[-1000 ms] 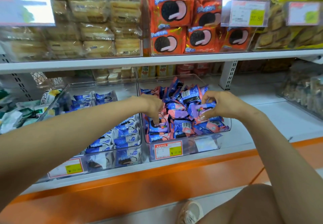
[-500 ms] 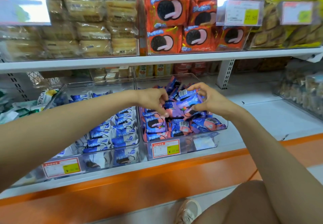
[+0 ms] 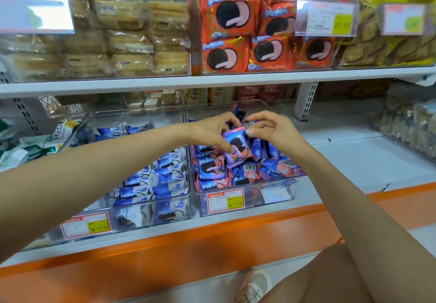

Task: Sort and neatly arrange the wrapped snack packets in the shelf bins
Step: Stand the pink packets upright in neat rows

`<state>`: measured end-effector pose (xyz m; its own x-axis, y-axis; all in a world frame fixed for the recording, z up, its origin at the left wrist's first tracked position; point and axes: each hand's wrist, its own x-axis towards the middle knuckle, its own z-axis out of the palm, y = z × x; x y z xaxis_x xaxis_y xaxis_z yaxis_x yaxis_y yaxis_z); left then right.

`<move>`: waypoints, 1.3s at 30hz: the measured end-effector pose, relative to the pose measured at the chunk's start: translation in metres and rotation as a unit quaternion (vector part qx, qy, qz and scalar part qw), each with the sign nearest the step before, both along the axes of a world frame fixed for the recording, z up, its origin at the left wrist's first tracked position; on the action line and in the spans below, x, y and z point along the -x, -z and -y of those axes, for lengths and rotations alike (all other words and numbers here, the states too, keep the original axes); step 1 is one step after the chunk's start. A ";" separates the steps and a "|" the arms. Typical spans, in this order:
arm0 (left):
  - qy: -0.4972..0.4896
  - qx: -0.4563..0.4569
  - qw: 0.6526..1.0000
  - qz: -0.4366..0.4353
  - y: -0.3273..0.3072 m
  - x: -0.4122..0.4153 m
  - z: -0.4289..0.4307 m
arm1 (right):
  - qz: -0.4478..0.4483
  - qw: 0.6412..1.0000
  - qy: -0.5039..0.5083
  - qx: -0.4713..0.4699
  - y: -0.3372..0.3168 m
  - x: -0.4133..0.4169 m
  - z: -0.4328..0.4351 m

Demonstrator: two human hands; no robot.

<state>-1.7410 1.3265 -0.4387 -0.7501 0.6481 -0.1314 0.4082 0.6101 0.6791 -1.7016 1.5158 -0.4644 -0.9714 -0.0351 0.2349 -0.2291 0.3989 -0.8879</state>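
Note:
A clear shelf bin [image 3: 278,196] in the middle holds a loose heap of blue-and-pink cookie packets [image 3: 212,168]. Above that heap my left hand [image 3: 210,132] and my right hand [image 3: 269,128] together hold a small stack of these packets [image 3: 237,148], lifted off the pile. The left fingers pinch the stack's left side, the right fingers pinch its top right corner. A second clear bin [image 3: 141,210] to the left carries blue-and-white cookie packets [image 3: 162,180] in neat rows.
The upper shelf carries bins of orange cookie packs [image 3: 228,17] and pale wafer packs [image 3: 122,33], with price tags [image 3: 326,17] in front. White shelf surface [image 3: 354,158] lies right of the middle bin, with another clear bin [image 3: 405,125] at far right. An orange ledge [image 3: 188,243] runs below.
Both hands rose out of the pink-packet heap, lifting a small stack of packets. They now hold it higher and more upright above the bin.

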 end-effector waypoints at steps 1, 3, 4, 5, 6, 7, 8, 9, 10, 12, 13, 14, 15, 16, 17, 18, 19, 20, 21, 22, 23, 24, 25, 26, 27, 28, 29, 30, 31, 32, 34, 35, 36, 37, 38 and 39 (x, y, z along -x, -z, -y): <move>0.016 0.023 1.000 -0.005 -0.001 0.000 0.004 | -0.013 0.999 0.028 -0.030 0.003 0.004 -0.002; 0.039 0.064 0.997 -0.015 -0.001 0.002 0.013 | -0.021 0.993 0.058 -0.101 0.011 0.010 -0.005; 0.042 0.084 0.995 -0.023 -0.001 0.002 0.017 | -0.016 0.988 0.053 -0.146 0.015 0.012 -0.005; 0.039 0.106 0.993 -0.034 0.000 0.001 0.020 | -0.012 0.980 0.041 -0.196 0.019 0.014 -0.006; 0.034 0.131 0.990 -0.049 0.002 0.001 0.022 | -0.008 0.968 0.026 -0.249 0.022 0.017 -0.006; 0.029 0.154 0.985 -0.065 0.002 0.001 0.023 | -0.007 0.954 0.013 -0.299 0.024 0.018 -0.005; 0.022 0.170 0.982 -0.079 0.003 0.001 0.023 | -0.009 0.938 0.005 -0.346 0.025 0.019 -0.004; 0.017 0.177 0.980 -0.086 0.004 0.000 0.023 | -0.008 0.920 0.003 -0.391 0.026 0.020 -0.003; 0.013 0.181 0.979 -0.088 0.004 -0.001 0.023 | -0.008 0.904 0.003 -0.428 0.027 0.021 -0.001; 0.014 0.191 0.977 -0.098 0.003 -0.004 0.022 | -0.004 0.880 0.010 -0.475 0.030 0.022 0.003; 0.017 0.199 0.975 -0.102 0.003 -0.006 0.021 | -0.004 0.872 0.014 -0.490 0.030 0.022 0.006; 0.022 0.209 0.972 -0.107 0.003 -0.008 0.019 | -0.006 0.864 0.019 -0.503 0.031 0.023 0.008; 0.030 0.225 0.967 -0.119 0.005 -0.010 0.017 | -0.007 0.856 0.023 -0.516 0.031 0.024 0.010; 0.039 0.248 0.958 -0.140 0.008 -0.010 0.016 | -0.008 0.848 0.025 -0.529 0.031 0.025 0.012; 0.046 0.276 0.945 -0.169 0.012 -0.011 0.015 | -0.010 0.841 0.026 -0.541 0.032 0.027 0.014; 0.053 0.305 0.930 -0.198 0.016 -0.011 0.015 | -0.014 0.835 0.029 -0.549 0.033 0.028 0.017; 0.059 0.328 0.917 -0.222 0.019 -0.012 0.014 | -0.020 0.833 0.033 -0.552 0.034 0.029 0.019; 0.063 0.342 0.908 -0.234 0.022 -0.012 0.014 | -0.026 0.833 0.037 -0.552 0.034 0.030 0.020; 0.068 0.353 0.903 -0.237 0.023 -0.013 0.013 | -0.034 0.834 0.043 -0.549 0.035 0.030 0.021; 0.072 0.361 0.899 -0.235 0.023 -0.013 0.013 | -0.039 0.838 0.049 -0.542 0.035 0.031 0.020; 0.075 0.368 0.897 -0.233 0.022 -0.013 0.012 | -0.041 0.845 0.055 -0.530 0.034 0.030 0.019; 0.078 0.372 0.897 -0.228 0.021 -0.012 0.012 | -0.043 0.856 0.059 -0.511 0.032 0.029 0.017; 0.078 0.374 0.896 -0.224 0.020 -0.012 0.012 | -0.045 0.874 0.061 -0.481 0.030 0.027 0.015; 0.079 0.377 0.896 -0.221 0.020 -0.011 0.013 | -0.049 0.896 0.062 -0.436 0.028 0.026 0.013; 0.079 0.379 0.896 -0.219 0.020 -0.010 0.013 | -0.045 0.923 0.060 -0.378 0.025 0.024 0.010; 0.080 0.382 0.894 -0.220 0.020 -0.010 0.014 | -0.034 0.949 0.056 -0.309 0.023 0.022 0.007; 0.079 0.386 0.891 -0.225 0.021 -0.009 0.014 | -0.017 0.968 0.056 -0.243 0.020 0.019 0.005; 0.075 0.395 0.886 -0.231 0.022 -0.009 0.013 | 0.005 0.981 0.059 -0.187 0.018 0.018 0.002; 0.068 0.406 0.879 -0.239 0.023 -0.009 0.013 | 0.029 0.988 0.061 -0.138 0.016 0.016 -0.001; 0.060 0.419 0.871 -0.249 0.023 -0.010 0.012 | 0.052 0.992 0.060 -0.095 0.014 0.014 -0.004; 0.046 0.440 0.856 -0.269 0.025 -0.011 0.010 | 0.091 0.994 0.052 -0.027 0.012 0.011 -0.008; 0.043 0.443 0.852 -0.276 0.026 -0.012 0.010 | 0.103 0.993 0.049 -0.007 0.012 0.011 -0.009; 0.041 0.443 0.850 -0.283 0.027 -0.013 0.010 | 0.109 0.993 0.048 0.003 0.011 0.010 -0.010; 0.040 0.440 0.850 -0.288 0.028 -0.013 0.010 | 0.113 0.992 0.048 0.013 0.011 0.009 -0.010; 0.039 0.432 0.853 -0.291 0.029 -0.014 0.010 | 0.113 0.992 0.047 0.020 0.011 0.008 -0.010; 0.039 0.421 0.858 -0.291 0.029 -0.015 0.011 | 0.117 0.992 0.045 0.027 0.010 0.007 -0.010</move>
<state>-1.7262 1.3156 -0.4676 -0.8061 0.5589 -0.1947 0.5907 0.7398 -0.3221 -1.7086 1.5262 -0.4743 -0.9982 0.0599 0.0028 0.0189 0.3591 -0.9331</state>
